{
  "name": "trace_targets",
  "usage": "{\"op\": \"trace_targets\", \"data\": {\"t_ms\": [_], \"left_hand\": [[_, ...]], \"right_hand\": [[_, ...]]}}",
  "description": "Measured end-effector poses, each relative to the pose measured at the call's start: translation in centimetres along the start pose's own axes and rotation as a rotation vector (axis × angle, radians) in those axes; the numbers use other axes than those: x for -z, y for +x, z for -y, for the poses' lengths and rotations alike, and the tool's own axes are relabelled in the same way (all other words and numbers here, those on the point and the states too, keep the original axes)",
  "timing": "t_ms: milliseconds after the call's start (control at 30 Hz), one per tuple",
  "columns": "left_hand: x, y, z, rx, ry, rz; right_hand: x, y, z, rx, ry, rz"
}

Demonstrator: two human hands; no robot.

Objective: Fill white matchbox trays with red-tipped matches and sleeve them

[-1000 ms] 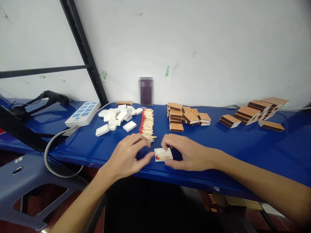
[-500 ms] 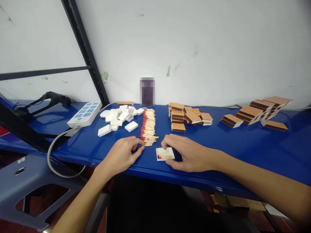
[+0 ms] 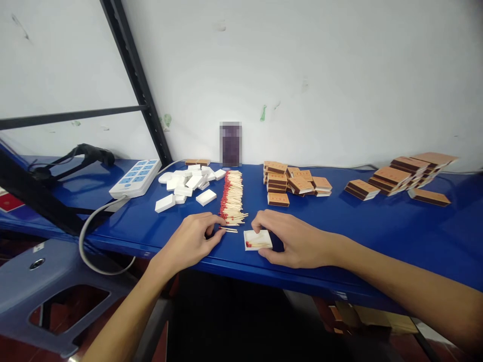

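A small white matchbox tray (image 3: 257,239) with a few red-tipped matches in it lies near the front edge of the blue table (image 3: 377,231). My right hand (image 3: 292,237) curls around the tray's right side, thumb and fingers on it. My left hand (image 3: 190,240) rests just left of a long row of matches (image 3: 231,197), its fingertips pinching a couple of loose matches (image 3: 229,230) at the row's near end.
Several empty white trays (image 3: 186,184) lie left of the matches. Orange matchbox sleeves (image 3: 290,183) are piled to the right, with more stacks (image 3: 403,176) at the far right. A power strip (image 3: 136,178) with its cable sits at left. A grey stool (image 3: 45,296) stands below.
My left hand moved from the tray back to the near end of the match row and pulled a couple of matches loose. My right hand stayed on the tray.
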State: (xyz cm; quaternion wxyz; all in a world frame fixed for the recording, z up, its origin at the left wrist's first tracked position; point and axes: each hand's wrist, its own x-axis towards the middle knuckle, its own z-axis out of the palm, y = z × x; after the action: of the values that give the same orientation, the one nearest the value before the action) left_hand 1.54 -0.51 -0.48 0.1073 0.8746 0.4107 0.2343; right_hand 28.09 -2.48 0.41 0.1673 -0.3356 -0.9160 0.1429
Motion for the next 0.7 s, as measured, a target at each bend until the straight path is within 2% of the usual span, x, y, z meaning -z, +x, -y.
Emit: {"op": "trace_targets", "data": {"t_ms": [500, 700], "left_hand": [[0.06, 0.05, 0.02, 0.001, 0.005, 0.006], [-0.04, 0.04, 0.01, -0.010, -0.005, -0.005]], "right_hand": [[-0.21, 0.11, 0.02, 0.024, -0.003, -0.002], [-0.64, 0.68, 0.81, 0.085, -0.057, 0.005]]}}
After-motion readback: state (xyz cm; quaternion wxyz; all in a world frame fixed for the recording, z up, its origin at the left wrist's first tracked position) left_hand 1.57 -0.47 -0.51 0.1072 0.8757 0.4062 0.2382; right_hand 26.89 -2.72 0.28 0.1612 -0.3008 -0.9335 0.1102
